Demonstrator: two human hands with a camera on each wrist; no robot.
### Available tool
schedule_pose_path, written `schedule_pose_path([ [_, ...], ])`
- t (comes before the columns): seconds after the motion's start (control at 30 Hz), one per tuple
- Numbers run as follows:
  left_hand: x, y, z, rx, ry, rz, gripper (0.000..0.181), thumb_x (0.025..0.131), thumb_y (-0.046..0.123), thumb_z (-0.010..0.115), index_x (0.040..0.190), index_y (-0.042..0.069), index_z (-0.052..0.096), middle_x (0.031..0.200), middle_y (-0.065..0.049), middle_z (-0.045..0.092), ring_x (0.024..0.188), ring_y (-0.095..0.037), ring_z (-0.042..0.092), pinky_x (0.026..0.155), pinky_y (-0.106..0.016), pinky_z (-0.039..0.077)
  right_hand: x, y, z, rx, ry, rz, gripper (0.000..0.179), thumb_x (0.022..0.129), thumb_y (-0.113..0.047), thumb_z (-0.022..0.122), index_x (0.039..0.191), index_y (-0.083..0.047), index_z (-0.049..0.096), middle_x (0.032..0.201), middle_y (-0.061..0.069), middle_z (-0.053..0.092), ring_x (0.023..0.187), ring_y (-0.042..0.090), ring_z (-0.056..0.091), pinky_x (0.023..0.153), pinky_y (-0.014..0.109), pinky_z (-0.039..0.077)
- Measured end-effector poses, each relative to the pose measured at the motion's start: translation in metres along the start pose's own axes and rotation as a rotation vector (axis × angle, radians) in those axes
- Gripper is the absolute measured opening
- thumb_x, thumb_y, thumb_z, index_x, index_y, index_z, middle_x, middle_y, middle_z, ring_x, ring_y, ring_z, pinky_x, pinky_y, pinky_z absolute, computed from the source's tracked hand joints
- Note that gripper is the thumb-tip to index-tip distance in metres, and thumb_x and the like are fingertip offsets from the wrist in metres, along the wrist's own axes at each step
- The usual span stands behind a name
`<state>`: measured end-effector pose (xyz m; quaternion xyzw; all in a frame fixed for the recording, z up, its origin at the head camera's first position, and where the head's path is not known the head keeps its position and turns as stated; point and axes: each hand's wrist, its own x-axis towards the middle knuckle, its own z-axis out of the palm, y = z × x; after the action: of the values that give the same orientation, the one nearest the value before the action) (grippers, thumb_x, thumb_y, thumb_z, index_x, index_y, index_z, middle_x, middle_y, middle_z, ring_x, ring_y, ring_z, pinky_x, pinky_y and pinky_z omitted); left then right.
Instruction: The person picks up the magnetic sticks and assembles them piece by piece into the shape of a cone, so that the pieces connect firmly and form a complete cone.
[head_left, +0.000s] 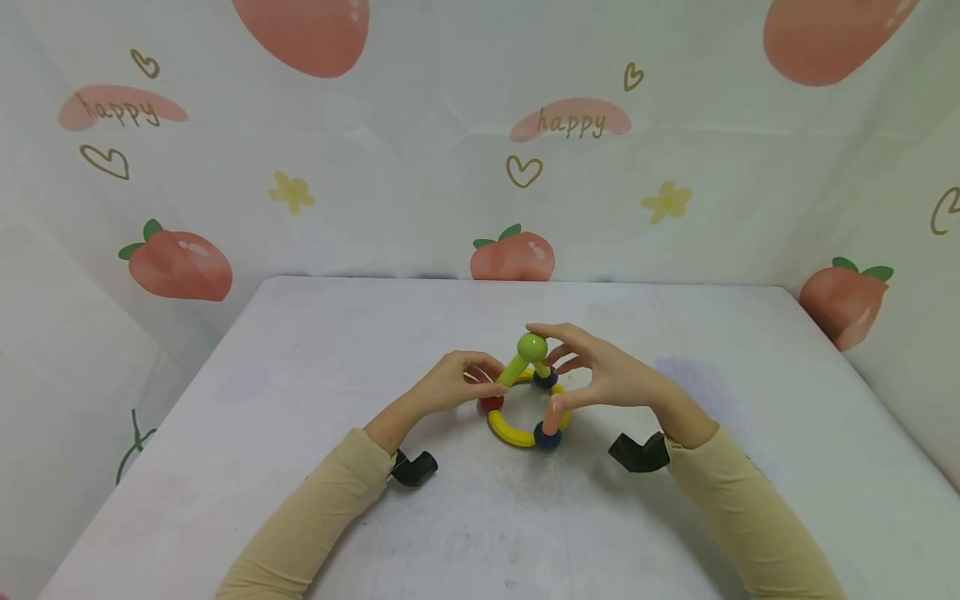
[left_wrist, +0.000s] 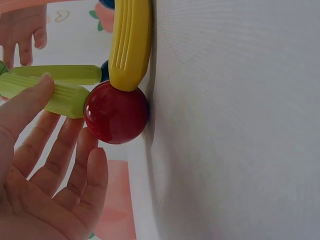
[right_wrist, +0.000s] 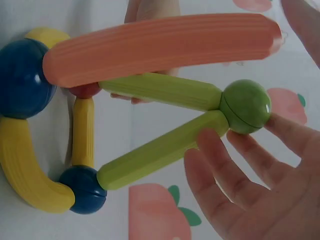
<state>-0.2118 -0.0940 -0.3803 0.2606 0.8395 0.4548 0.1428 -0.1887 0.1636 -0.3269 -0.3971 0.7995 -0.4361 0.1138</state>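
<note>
A magnetic ball-and-stick structure stands on the table. Its base ring joins curved yellow sticks point(head_left: 510, 431), a red ball point(left_wrist: 116, 112) and two blue balls point(right_wrist: 82, 190). From the red ball and the far blue ball, two lime green sticks point(right_wrist: 162, 151) lean up to a green ball point(head_left: 532, 347). A salmon-orange stick point(right_wrist: 160, 47) rises from the near blue ball. My left hand point(head_left: 461, 383) pinches the left green stick just above the red ball. My right hand point(head_left: 618, 372) touches the green ball and the other green stick with spread fingertips; its thumb is near the orange stick's upper end.
Under each forearm sits a black wrist-worn mount, the left point(head_left: 414, 468) and the right point(head_left: 640, 452). The white table point(head_left: 480, 533) runs back to a hanging cloth point(head_left: 420, 192) printed with peaches, which also drapes both sides.
</note>
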Motion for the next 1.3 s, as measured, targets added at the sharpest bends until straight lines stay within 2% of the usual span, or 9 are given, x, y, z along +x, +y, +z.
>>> schedule_pose_path([
  [0.07, 0.0, 0.0, 0.0, -0.002, -0.001, -0.002, 0.026, 0.084, 0.022, 0.069, 0.106, 0.008, 0.067, 0.104, -0.009, 0.069, 0.09, -0.016, 0.063, 0.083, -0.028, 0.053, -0.001, 0.001, -0.001, -0.015, -0.015, -0.013, 0.087, 0.076, -0.018, 0.078, 0.146, -0.017, 0.027, 0.142, 0.006, 0.037, 0.111, 0.03, 0.054, 0.093, 0.042, 0.048],
  [0.17, 0.0, 0.0, 0.0, -0.002, -0.002, 0.0, 0.026, 0.084, 0.022, 0.069, 0.106, 0.008, 0.067, 0.104, -0.009, 0.069, 0.09, -0.016, 0.063, 0.083, -0.028, 0.053, -0.002, 0.002, 0.0, -0.044, -0.01, -0.022, 0.085, 0.077, -0.017, 0.077, 0.146, -0.018, 0.027, 0.141, 0.004, 0.039, 0.111, 0.028, 0.055, 0.093, 0.041, 0.048],
  [0.43, -0.001, 0.001, 0.001, -0.007, 0.002, 0.006, 0.025, 0.084, 0.021, 0.07, 0.104, 0.008, 0.067, 0.102, -0.01, 0.069, 0.089, -0.016, 0.063, 0.082, -0.027, 0.053, 0.002, 0.004, 0.006, -0.114, 0.113, -0.025, 0.067, 0.081, -0.017, 0.072, 0.14, -0.013, 0.04, 0.132, 0.008, 0.049, 0.097, 0.02, 0.06, 0.086, 0.04, 0.052],
  [0.67, -0.002, 0.002, 0.003, -0.015, -0.004, 0.018, 0.022, 0.083, 0.019, 0.07, 0.101, 0.008, 0.068, 0.098, -0.009, 0.068, 0.086, -0.014, 0.063, 0.081, -0.026, 0.054, 0.004, 0.006, 0.01, -0.103, 0.181, -0.042, 0.055, 0.081, -0.011, 0.072, 0.131, -0.005, 0.049, 0.121, 0.01, 0.055, 0.084, 0.01, 0.06, 0.077, 0.031, 0.055],
  [1.07, -0.003, 0.004, 0.004, -0.02, -0.015, 0.028, 0.021, 0.083, 0.018, 0.07, 0.1, 0.007, 0.067, 0.097, -0.011, 0.068, 0.089, -0.017, 0.063, 0.08, -0.026, 0.054, 0.005, 0.006, 0.014, -0.111, 0.235, -0.06, 0.05, 0.077, -0.008, 0.074, 0.123, -0.007, 0.053, 0.113, 0.008, 0.058, 0.078, 0.008, 0.06, 0.073, 0.026, 0.054],
  [1.3, -0.002, 0.004, 0.004, -0.028, -0.018, 0.013, 0.019, 0.083, 0.017, 0.07, 0.1, 0.009, 0.067, 0.098, -0.009, 0.068, 0.087, -0.014, 0.062, 0.08, -0.025, 0.053, 0.007, 0.005, 0.016, -0.121, 0.26, -0.054, 0.046, 0.077, -0.006, 0.074, 0.118, -0.006, 0.054, 0.108, 0.008, 0.059, 0.077, 0.011, 0.059, 0.072, 0.025, 0.053],
])
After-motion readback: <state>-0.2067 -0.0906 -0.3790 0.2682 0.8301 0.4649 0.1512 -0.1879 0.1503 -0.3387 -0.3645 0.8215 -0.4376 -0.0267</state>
